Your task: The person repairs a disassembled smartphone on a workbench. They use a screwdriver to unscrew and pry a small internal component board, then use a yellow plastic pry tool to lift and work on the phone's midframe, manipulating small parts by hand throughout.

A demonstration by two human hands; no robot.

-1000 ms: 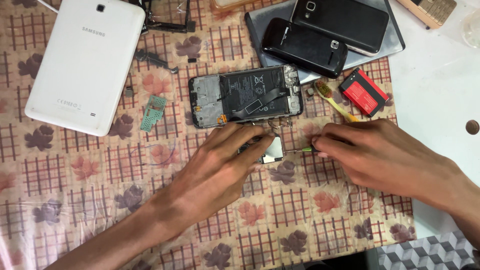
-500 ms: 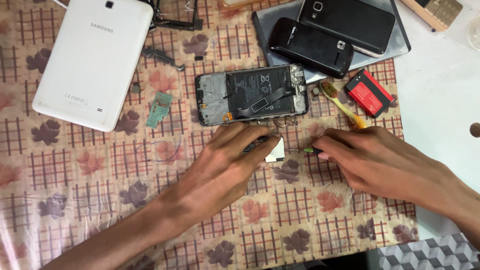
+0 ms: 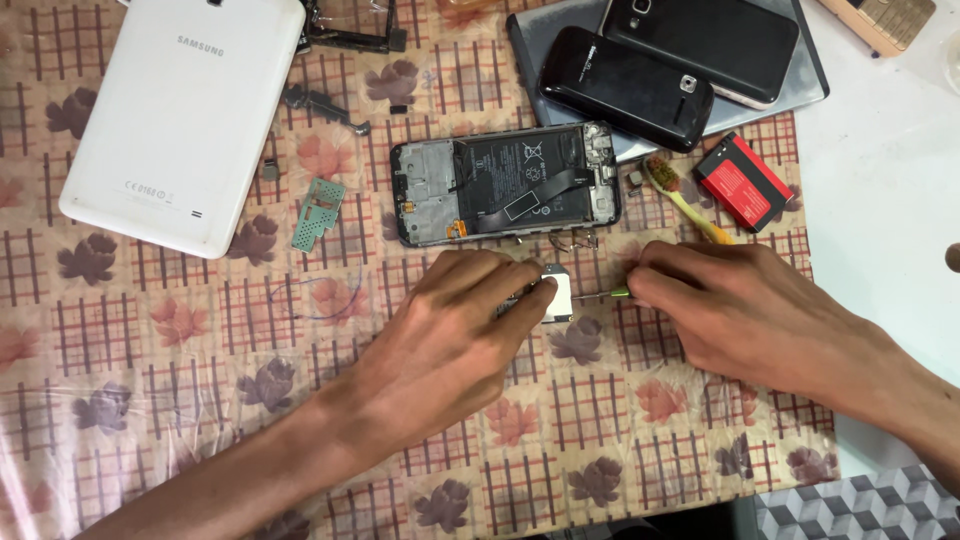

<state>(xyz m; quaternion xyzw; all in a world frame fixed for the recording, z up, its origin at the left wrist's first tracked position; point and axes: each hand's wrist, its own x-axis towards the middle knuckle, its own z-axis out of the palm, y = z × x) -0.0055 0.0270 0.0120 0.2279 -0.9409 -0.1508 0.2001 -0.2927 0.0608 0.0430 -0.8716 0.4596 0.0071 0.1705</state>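
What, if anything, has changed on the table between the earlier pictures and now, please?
Very little. The left hand still pins the small silvery part to the patterned cloth, and the right hand still holds the thin green-tipped tool against it. Only the camera's aim drifts slightly. The opened phone, white tablet, red battery and dark phones lie as before.

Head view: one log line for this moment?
left hand: holds small metal part | right hand: thin green tool, tip at part | opened phone: lying just beyond the hands
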